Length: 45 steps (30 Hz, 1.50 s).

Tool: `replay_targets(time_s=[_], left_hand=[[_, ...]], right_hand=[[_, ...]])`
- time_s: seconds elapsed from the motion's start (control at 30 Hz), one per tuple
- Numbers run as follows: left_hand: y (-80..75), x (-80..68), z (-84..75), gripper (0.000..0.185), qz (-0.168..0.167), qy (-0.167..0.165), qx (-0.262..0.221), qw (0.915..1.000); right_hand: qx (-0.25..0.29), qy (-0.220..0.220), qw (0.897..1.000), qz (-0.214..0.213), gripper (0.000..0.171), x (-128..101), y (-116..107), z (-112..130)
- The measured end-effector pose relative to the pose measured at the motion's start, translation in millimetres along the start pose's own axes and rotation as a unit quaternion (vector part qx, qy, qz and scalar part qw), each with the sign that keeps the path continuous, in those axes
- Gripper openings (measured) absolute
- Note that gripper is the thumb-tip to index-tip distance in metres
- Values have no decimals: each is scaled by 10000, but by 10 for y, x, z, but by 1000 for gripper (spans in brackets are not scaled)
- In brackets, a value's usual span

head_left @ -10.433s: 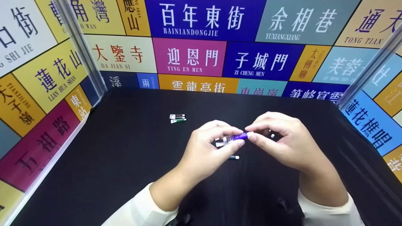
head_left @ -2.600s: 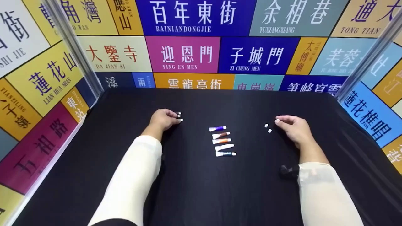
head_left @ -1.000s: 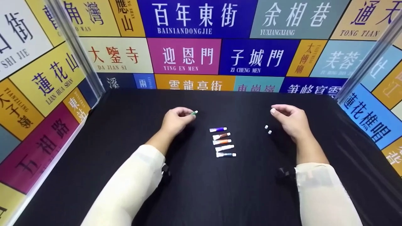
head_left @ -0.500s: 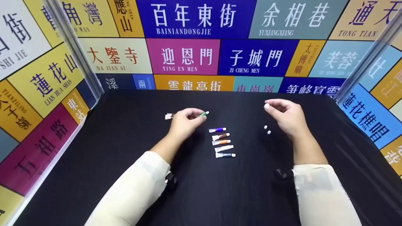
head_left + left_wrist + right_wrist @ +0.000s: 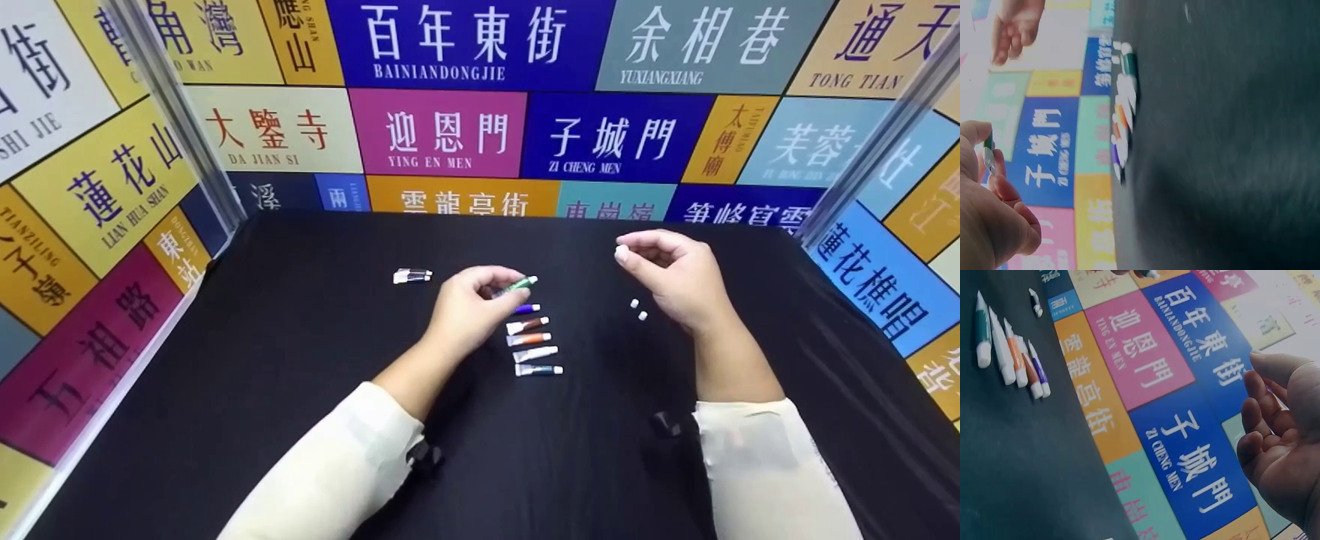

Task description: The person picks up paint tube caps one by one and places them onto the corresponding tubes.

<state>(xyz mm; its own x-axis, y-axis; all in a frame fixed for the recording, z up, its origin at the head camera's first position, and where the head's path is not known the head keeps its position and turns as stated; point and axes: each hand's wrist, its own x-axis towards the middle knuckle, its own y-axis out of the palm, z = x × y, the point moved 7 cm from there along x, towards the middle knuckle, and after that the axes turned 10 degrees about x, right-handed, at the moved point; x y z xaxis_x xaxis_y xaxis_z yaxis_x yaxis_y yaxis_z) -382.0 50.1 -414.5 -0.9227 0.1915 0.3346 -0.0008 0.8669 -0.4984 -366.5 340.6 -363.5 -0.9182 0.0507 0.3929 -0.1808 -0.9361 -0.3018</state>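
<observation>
My left hand (image 5: 480, 304) pinches a small green paint tube (image 5: 517, 285) between thumb and fingers, its white cap pointing right. In the left wrist view the same green tube (image 5: 988, 149) shows between thumb and fingertips, above the table. Just below it lies a row of several small tubes: purple (image 5: 529, 308), brown (image 5: 529, 325), orange (image 5: 529, 340), white (image 5: 536, 354) and dark teal (image 5: 538, 370). Over the table's right side my right hand (image 5: 679, 281) is raised with loosely bent fingers. Nothing shows between its thumb and fingers in the right wrist view.
Two dark tubes (image 5: 412, 276) lie side by side at the back left. Two small white caps (image 5: 638, 309) rest on the black cloth (image 5: 480, 450) below my right hand. Printed sign panels (image 5: 442, 131) enclose the table at the back and sides.
My left hand has picked up the green tube from the back left and carried it right, over the row. My right hand has moved left and slightly farther back. Earlier, both hands held the purple tube.
</observation>
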Motion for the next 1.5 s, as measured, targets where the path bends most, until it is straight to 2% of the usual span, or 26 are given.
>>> replay_targets(time_s=[0.2, 0.47, 0.73, 0.93, 1.2, 1.5], left_hand=[[2, -129, -210, 18, -43, 249, -85, 9996], [-33, -280, -371, 17, -101, 448, -254, 9986], [-92, -415, -544, 16, -243, 926, -101, 9954], [-147, -495, -625, 16, -302, 1152, -155, 9928], [-244, -558, -723, 16, -339, 1294, -257, 9907], [-302, -648, -840, 17, -345, 1609, -366, 9857]], right_hand=[[142, -317, 9992, 183, 26, -53, 91, 200], [489, -809, 9936, 623, 14, -188, 229, 487], [696, -1462, 9757, 1475, 18, -352, 380, 770], [618, -1703, 9668, 1804, 23, -431, 450, 865], [236, -2119, 9576, 1939, 24, -532, 519, 1018], [12, -2549, 9468, 1962, 23, -610, 584, 1165]])
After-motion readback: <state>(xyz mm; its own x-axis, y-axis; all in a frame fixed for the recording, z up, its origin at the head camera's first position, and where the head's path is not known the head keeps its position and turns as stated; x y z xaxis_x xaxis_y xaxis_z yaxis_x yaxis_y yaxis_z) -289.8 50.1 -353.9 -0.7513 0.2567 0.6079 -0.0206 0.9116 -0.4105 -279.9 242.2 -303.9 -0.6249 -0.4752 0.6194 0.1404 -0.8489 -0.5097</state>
